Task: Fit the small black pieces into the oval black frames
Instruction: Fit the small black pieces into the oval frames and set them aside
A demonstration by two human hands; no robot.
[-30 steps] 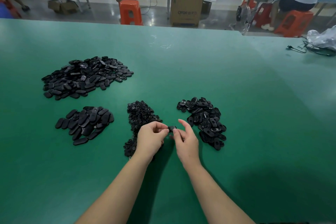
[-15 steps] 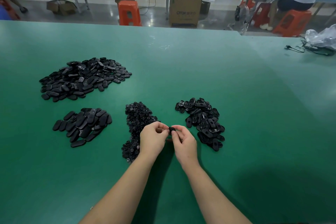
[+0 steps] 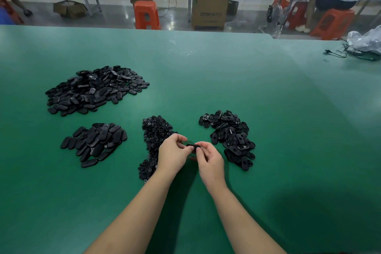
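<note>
Fingertips of both hands meet over one oval black frame, held just above the green table. Left hand: fingers curled, thumb and forefinger pinching the frame's left end. Right hand: fingers curled, thumb and forefinger pinching the frame's right end. Frame lies roughly level between the two hands, long axis left to right. Whether a small piece already sits in it: cannot tell, the fingers cover most of it.

Supply positions on table:
- Heap of small black pieces just left of and partly under the left hand; runs from behind the hand down toward the wrist.
- Heap of oval frames with open centres just right of the right hand, not touching it.
- Smaller pile of closed oval parts well to the left of the hands, lying mostly flat.
- Large pile of similar oval parts farther back on the left, apart from the smaller pile.

Both forearms enter from the bottom edge and converge toward the frame.

Surroundings: orange stool and cardboard box on the floor beyond the table's far edge. A second person sits on another orange stool at a far bench, upper right. Clear plastic bag and a black cable lie on the table's far right corner.
</note>
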